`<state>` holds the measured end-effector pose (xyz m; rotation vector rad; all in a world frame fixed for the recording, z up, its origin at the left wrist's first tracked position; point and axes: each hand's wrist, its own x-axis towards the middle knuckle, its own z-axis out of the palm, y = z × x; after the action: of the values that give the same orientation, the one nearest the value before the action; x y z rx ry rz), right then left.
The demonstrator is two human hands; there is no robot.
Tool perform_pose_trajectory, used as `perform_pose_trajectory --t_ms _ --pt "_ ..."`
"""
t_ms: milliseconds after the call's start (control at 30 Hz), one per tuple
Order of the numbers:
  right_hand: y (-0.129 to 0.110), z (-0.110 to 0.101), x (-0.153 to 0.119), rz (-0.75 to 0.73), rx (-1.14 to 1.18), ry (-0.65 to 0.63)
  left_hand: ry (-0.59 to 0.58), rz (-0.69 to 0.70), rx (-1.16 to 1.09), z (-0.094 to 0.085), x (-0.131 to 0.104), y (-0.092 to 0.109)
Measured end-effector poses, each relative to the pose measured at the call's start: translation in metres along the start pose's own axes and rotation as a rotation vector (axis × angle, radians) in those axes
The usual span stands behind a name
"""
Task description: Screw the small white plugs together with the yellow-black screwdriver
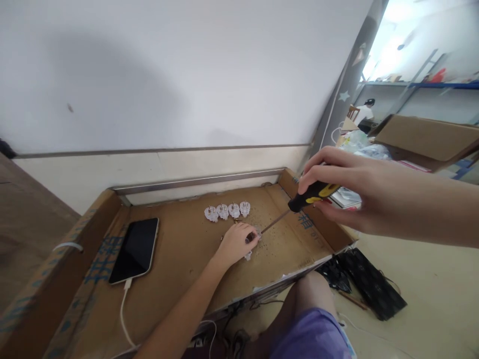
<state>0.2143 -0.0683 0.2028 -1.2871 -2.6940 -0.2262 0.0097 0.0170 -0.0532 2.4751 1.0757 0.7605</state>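
My right hand (337, 187) is wrapped round the black and yellow handle of a screwdriver (277, 220). Its shaft slants down to the left, with the tip at my left hand (238, 241). The fingers of that hand pinch a small whitish plastic part (258, 234) on the cardboard surface, mostly hidden by them. Another bit of white plastic (247, 256) shows just below the hand. Behind it, several white round parts with metal pins (223, 211) sit in a row. Small dark specks, too tiny to make out, are scattered around the tip.
Cardboard with raised sides (175, 264) covers the work surface. A phone (135, 249) with a white cable lies on the left. Beyond the back edge stands a white wall. At the right are an open carton (422, 137), plastic bags and a seated person (364, 113).
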Motion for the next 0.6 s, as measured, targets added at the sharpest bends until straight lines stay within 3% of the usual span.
perform_pose_trajectory --t_ms 233,600 --pt "0.000 0.007 0.002 -0.010 0.015 -0.040 -0.008 -0.001 -0.003 -0.001 0.000 0.000" --pt "0.006 0.013 0.005 -0.035 -0.009 0.024 -0.008 0.039 0.090 0.000 0.001 0.001"
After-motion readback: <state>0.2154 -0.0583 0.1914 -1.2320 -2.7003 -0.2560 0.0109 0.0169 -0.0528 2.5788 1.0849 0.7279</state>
